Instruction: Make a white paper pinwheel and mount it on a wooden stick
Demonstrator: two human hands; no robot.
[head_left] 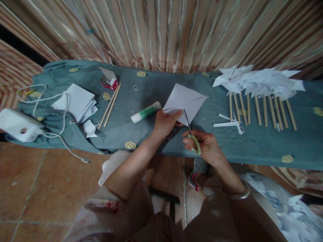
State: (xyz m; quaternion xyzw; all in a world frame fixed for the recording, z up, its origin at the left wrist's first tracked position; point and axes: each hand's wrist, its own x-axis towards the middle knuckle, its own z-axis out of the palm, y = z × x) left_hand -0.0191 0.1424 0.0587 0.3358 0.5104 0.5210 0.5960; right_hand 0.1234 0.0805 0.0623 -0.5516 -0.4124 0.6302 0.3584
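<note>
My left hand (164, 122) pinches a square sheet of white paper (180, 95) near its lower left side, thumb on top. Slits run inward from some of the paper's corners. In my right hand (205, 144) is a pair of scissors (194, 143) with light green handles, its blades at the sheet's lower corner. Whether the blades are apart I cannot tell. Left of the paper, close to my left hand, lies a green and white glue stick (145, 112).
On the right lie several white paper pinwheels (262, 82) on wooden sticks, beside paper strips (225, 124). To the left are two sticks (109, 107), a small red box (109, 82) of metal pieces, stacked paper (75, 101) and a white charger (21, 124) with cables.
</note>
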